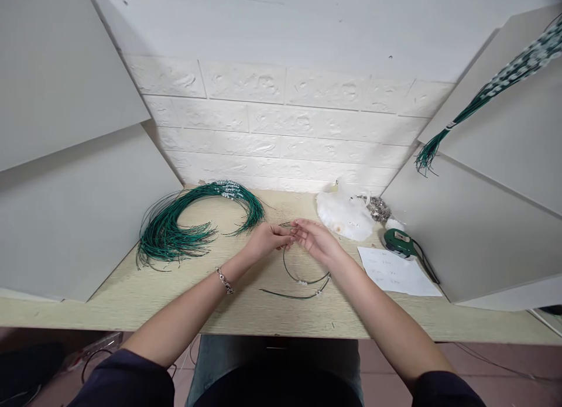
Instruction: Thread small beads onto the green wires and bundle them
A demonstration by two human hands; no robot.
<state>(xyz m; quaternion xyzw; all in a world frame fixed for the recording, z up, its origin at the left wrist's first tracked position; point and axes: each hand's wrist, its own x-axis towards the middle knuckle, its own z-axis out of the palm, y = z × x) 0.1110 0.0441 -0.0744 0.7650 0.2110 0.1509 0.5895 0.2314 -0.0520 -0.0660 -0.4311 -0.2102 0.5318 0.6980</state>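
My left hand [271, 239] and my right hand [315, 239] meet over the middle of the table, fingertips pinched together on a thin dark green cord [288, 269]. The cord curves down from my fingers in a loop with small whitish beads on it. Below it lies a second beaded cord [292, 296], its free end pointing left and its other end passing by my right wrist. What exactly sits between the fingertips is too small to make out. Left of my left hand lies a curved bundle of green cords [175, 243] with pale beads at its top.
A crumpled white plastic bag [345, 214] lies by the wall, beside a heap of small metallic pieces [378, 210]. A green tape measure [398, 242] and a written paper sheet [390, 271] are at the right. A tied beaded cord bundle [478, 99] hangs on the right panel.
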